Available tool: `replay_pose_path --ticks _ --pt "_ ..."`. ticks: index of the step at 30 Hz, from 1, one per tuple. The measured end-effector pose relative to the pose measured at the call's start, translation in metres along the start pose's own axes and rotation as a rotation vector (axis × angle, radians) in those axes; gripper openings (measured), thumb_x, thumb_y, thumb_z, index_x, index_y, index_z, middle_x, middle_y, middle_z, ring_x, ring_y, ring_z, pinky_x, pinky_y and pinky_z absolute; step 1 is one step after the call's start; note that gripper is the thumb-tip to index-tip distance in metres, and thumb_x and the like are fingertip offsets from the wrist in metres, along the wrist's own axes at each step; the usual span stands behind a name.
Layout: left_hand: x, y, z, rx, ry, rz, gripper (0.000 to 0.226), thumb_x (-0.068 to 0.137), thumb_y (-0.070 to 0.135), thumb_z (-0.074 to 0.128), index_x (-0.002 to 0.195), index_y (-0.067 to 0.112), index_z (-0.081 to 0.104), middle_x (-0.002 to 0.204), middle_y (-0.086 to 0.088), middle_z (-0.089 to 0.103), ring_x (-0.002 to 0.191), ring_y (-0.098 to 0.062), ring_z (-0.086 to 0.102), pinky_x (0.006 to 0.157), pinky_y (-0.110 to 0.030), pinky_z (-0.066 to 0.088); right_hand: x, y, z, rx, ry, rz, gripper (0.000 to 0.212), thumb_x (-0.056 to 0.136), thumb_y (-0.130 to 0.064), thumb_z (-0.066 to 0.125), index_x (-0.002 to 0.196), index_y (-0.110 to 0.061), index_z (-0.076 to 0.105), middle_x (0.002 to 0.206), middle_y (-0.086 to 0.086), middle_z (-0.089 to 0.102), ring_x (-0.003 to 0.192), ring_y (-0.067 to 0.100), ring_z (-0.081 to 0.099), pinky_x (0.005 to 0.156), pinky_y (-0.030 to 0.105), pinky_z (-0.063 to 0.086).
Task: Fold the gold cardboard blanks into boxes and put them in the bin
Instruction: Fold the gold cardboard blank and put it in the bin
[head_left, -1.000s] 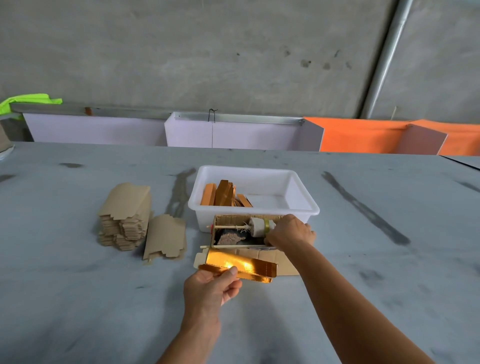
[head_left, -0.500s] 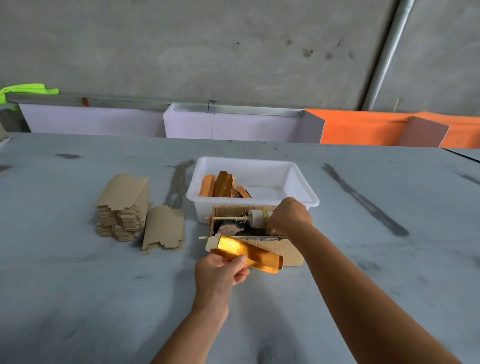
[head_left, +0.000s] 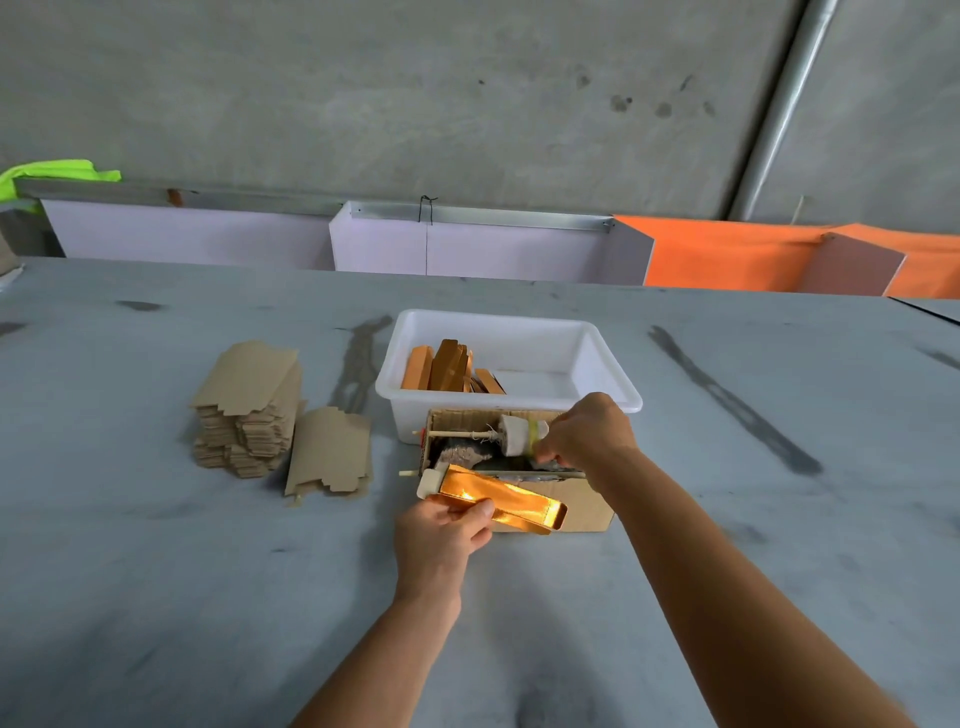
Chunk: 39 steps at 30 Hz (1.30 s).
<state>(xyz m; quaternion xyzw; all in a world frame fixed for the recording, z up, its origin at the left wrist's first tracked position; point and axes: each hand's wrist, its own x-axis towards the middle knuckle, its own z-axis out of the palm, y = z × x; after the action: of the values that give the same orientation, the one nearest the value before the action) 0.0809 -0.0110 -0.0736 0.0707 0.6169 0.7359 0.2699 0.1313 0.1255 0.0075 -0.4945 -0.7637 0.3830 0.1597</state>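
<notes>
Grey worktop, gold blank in hand.
At six o'clock my left hand (head_left: 441, 535) pinched the gold blank's (head_left: 501, 500) near edge; light, glossy, easily creased. At one o'clock my right hand (head_left: 587, 434) gripped a roller (head_left: 521, 436); beyond, the bin (head_left: 608, 364).

Light: you work in even, soft daylight, fairly bright.
Shadows: faint ones lie under your arms on the table (head_left: 156, 571).
Glare: the gold blank (head_left: 511, 501) flares orange-white.
Edges: the wide lens bends the pipe (head_left: 779, 104).
Focus: mostly sharp.
</notes>
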Motion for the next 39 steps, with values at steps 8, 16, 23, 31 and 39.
replay_pose_path --ticks 8,16,23,31,39 --pt "0.000 0.000 0.002 -0.018 0.024 -0.042 0.007 0.078 0.001 0.073 0.078 0.002 0.066 0.073 -0.007 0.073 0.066 -0.017 0.072 0.057 -0.019 0.057 -0.030 0.022 0.002 0.186 0.065 -0.055 0.020 0.068 -0.006 0.079 0.069 -0.015 0.061 0.069 0.000 0.059 0.061 0.013 0.053 0.048 0.024 0.039" --pt "-0.001 0.001 0.004 -0.020 0.041 -0.062 0.009 0.077 0.000 0.074 0.073 0.002 0.066 0.064 -0.004 0.072 0.062 -0.014 0.071 0.052 -0.016 0.054 -0.053 0.036 0.007 0.310 0.109 -0.079 0.022 0.070 -0.007 0.080 0.063 -0.016 0.060 0.068 0.001 0.061 0.059 0.014 0.053 0.047 0.022 0.038" --pt "-0.002 0.001 0.004 0.009 0.046 -0.057 0.011 0.077 0.002 0.074 0.073 0.004 0.065 0.059 0.002 0.070 0.058 -0.010 0.070 0.057 -0.019 0.057 -0.059 0.040 0.011 0.336 0.115 -0.103 0.026 0.073 -0.006 0.078 0.059 -0.017 0.060 0.064 0.001 0.062 0.057 0.011 0.053 0.046 0.018 0.036" --pt "-0.003 0.002 0.003 -0.008 0.033 -0.046 0.010 0.076 0.003 0.076 0.075 0.004 0.066 0.069 -0.005 0.072 0.064 -0.014 0.071 0.054 -0.016 0.054 -0.059 0.048 0.016 0.356 0.123 -0.127 0.021 0.077 -0.009 0.076 0.063 -0.015 0.061 0.063 0.001 0.063 0.057 0.011 0.055 0.046 0.019 0.039" --pt "-0.007 0.004 0.003 -0.038 -0.017 0.007 0.015 0.078 -0.008 0.069 0.069 0.002 0.062 0.061 -0.009 0.063 0.054 -0.015 0.064 0.057 -0.020 0.057 -0.057 0.063 0.023 0.414 0.113 -0.213 0.020 0.080 -0.002 0.071 0.069 -0.014 0.059 0.067 0.008 0.069 0.061 0.017 0.064 0.054 0.020 0.048"
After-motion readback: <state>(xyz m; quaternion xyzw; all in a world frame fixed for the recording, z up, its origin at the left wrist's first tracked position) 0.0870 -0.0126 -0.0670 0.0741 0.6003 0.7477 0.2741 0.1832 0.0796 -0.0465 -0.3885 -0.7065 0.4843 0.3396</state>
